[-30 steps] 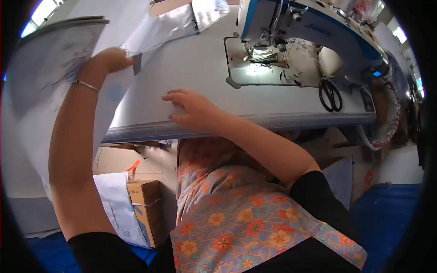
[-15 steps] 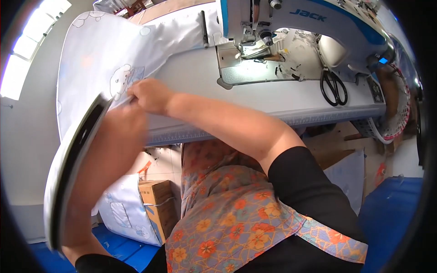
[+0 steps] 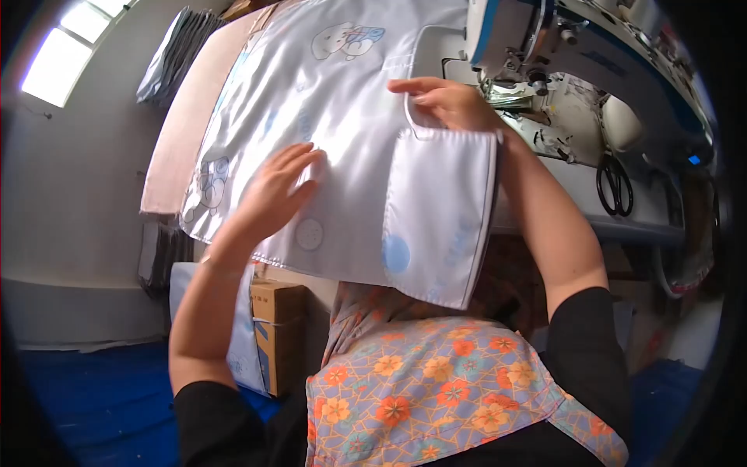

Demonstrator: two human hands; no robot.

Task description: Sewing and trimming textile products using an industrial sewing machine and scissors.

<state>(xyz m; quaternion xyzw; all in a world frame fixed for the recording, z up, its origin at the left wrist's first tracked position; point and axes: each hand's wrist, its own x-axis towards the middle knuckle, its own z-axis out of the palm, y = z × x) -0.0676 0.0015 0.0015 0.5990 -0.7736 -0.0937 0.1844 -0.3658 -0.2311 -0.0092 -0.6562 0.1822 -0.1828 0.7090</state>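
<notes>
A large white satin fabric piece (image 3: 342,117) printed with pale blue cartoon animals lies spread over the sewing table, its near edge hanging toward my lap. My left hand (image 3: 272,191) rests flat on it, fingers apart. My right hand (image 3: 443,105) grips the top edge of a smaller white fabric panel (image 3: 440,214) that lies on the big piece and hangs over the table's front. A blue and white industrial sewing machine (image 3: 560,47) stands just right of my right hand.
Black scissors (image 3: 615,183) lie on the table to the right of the machine. A stack of folded fabric (image 3: 175,54) sits at the far left. A cardboard box (image 3: 276,327) and a white bag stand on the blue floor under the table.
The large fabric, held up at my left before, now lies spread over the table. My left hand has come down flat onto it; my right hand moved toward the machine with the smaller panel.
</notes>
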